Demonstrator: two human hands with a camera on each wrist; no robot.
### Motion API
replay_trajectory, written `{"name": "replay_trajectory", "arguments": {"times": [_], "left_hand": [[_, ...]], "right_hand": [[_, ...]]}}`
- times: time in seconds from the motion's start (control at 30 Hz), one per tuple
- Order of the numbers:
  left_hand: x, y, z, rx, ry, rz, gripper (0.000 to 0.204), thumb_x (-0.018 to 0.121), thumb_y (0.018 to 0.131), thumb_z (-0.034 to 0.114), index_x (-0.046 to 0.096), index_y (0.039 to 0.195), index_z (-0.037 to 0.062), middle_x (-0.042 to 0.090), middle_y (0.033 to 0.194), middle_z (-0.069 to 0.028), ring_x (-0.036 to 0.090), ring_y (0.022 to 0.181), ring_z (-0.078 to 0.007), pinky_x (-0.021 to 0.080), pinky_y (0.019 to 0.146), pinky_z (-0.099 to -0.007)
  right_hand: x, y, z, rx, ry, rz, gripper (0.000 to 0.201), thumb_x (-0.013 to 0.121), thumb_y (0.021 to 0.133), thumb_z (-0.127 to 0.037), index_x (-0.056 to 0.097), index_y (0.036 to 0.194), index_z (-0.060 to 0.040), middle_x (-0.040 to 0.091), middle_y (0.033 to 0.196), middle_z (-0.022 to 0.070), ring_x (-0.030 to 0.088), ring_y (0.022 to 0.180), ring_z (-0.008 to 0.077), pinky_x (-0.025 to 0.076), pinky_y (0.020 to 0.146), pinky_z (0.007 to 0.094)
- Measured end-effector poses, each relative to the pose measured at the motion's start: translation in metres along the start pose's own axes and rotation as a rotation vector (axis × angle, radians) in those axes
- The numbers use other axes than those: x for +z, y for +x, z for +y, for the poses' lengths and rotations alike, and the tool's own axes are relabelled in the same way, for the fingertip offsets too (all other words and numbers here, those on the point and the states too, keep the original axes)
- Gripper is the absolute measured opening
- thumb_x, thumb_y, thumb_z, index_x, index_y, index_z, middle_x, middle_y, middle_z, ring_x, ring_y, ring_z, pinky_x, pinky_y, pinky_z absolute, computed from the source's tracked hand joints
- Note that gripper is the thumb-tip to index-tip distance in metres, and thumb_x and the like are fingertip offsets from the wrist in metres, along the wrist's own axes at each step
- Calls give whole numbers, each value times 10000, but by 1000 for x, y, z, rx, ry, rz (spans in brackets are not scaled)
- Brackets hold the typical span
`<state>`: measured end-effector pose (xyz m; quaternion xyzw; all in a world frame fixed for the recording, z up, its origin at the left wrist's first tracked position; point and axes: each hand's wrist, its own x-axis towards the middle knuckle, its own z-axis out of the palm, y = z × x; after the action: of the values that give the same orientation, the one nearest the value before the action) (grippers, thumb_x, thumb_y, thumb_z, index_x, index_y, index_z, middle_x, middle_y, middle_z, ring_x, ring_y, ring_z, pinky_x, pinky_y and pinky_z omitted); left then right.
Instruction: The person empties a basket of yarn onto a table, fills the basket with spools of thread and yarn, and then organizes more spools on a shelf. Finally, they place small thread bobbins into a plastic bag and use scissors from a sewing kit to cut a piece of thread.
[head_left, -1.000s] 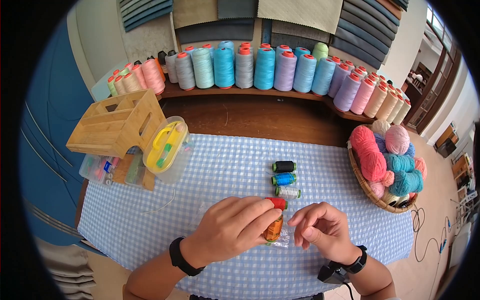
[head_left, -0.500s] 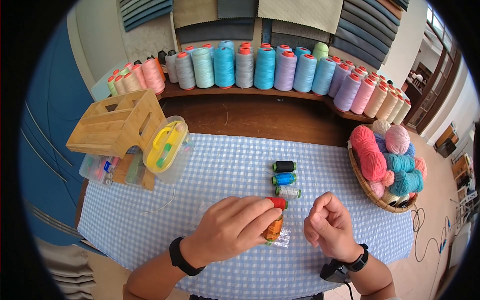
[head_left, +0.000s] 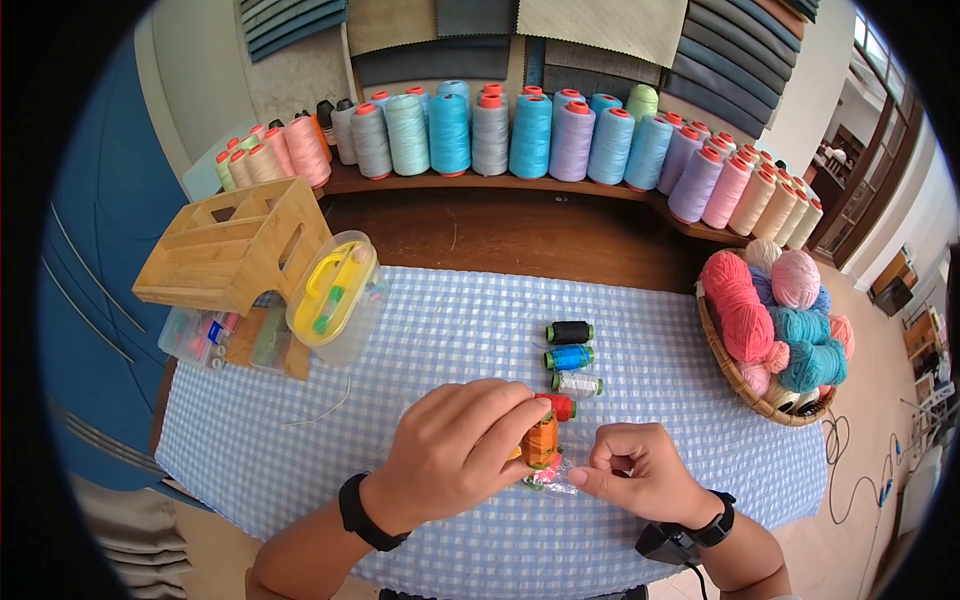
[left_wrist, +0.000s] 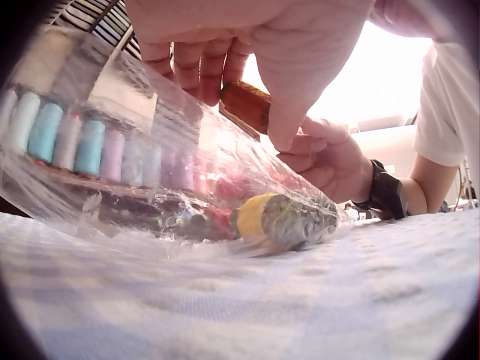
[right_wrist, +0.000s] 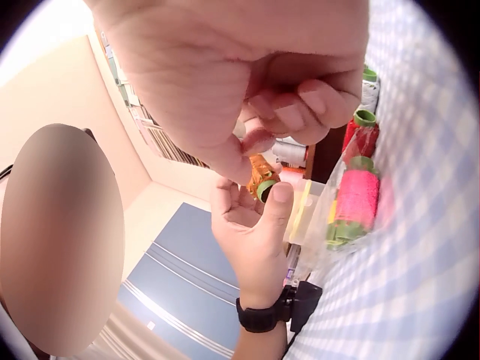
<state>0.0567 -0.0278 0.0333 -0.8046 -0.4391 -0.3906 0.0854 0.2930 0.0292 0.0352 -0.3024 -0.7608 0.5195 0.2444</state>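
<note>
My left hand [head_left: 460,440] grips an orange thread spool [head_left: 541,442], upright in the head view, between thumb and fingers. Just right of it is my right hand [head_left: 645,475], fingers curled and thumb near the index finger; nothing held can be made out. Beneath the orange spool lies a clear plastic bag [left_wrist: 97,210], with a yellow spool [left_wrist: 259,217] and a pink spool [right_wrist: 358,196] in it. Beyond my left fingertips, red [head_left: 560,407], silver [head_left: 577,384], blue [head_left: 569,358] and black [head_left: 569,332] spools form a column on the checked cloth.
A basket of yarn balls [head_left: 745,385] stands at the right. At the left are a wooden caddy [head_left: 215,260] and a yellow-lidded box [head_left: 335,290]. Large thread cones [head_left: 449,135] line the shelf behind. A loose white thread lies on the cloth.
The orange spool has risen slightly and turned more upright in my left hand, uncovering pink beneath it. My right hand moved away right, then came back down toward the spool.
</note>
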Motion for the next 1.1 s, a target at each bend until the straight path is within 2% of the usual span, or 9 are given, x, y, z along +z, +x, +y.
{"name": "replay_trajectory", "arguments": {"times": [0.1, 0.17, 0.27, 0.7, 1.0, 1.1], "left_hand": [[-1, 0, 0, -4, -3, -10, 708, 944, 568, 184, 625, 1189, 68, 636, 1144, -88, 676, 1000, -244, 561, 770, -355], [-1, 0, 0, -2, -2, -12, 714, 946, 565, 184, 624, 1192, 69, 637, 1144, -87, 676, 1005, -244, 564, 776, -356], [0, 0, 0, -3, -1, -16, 721, 948, 562, 186, 623, 1195, 69, 637, 1146, -85, 676, 1009, -242, 567, 785, -356], [0, 0, 1, -1, -8, -27, 693, 951, 588, 213, 637, 1189, 70, 642, 1152, -82, 676, 1021, -238, 575, 791, -355], [0, 0, 3, 35, -82, -103, 655, 931, 620, 212, 662, 1199, 69, 658, 1137, -74, 686, 1014, -229, 581, 790, -344], [1, 0, 3, 46, -192, -162, 641, 921, 632, 196, 668, 1208, 72, 665, 1160, -77, 695, 1010, -224, 584, 786, -341]], "right_hand": [[-1, -1, 2, 11, 83, -18, 407, 805, 878, -111, 497, 620, -47, 479, 593, -19, 384, 540, 52, 295, 484, 260], [-1, -1, 3, -89, 110, 21, 451, 785, 878, -64, 425, 607, -59, 440, 584, -28, 369, 548, 57, 290, 492, 273], [-1, -2, 2, -94, 140, 63, 450, 761, 882, -28, 405, 609, -62, 420, 585, -32, 349, 550, 59, 283, 499, 277], [-1, -3, 2, -107, 164, 185, 439, 730, 898, -13, 401, 612, -62, 442, 614, -26, 357, 571, 59, 286, 517, 270], [-1, -3, 5, -123, 180, 191, 431, 738, 910, -35, 421, 620, -63, 459, 624, -27, 370, 573, 59, 301, 516, 265], [0, -2, 4, -137, 162, 180, 432, 749, 912, -53, 427, 623, -62, 479, 623, -18, 386, 570, 65, 308, 513, 265]]}}
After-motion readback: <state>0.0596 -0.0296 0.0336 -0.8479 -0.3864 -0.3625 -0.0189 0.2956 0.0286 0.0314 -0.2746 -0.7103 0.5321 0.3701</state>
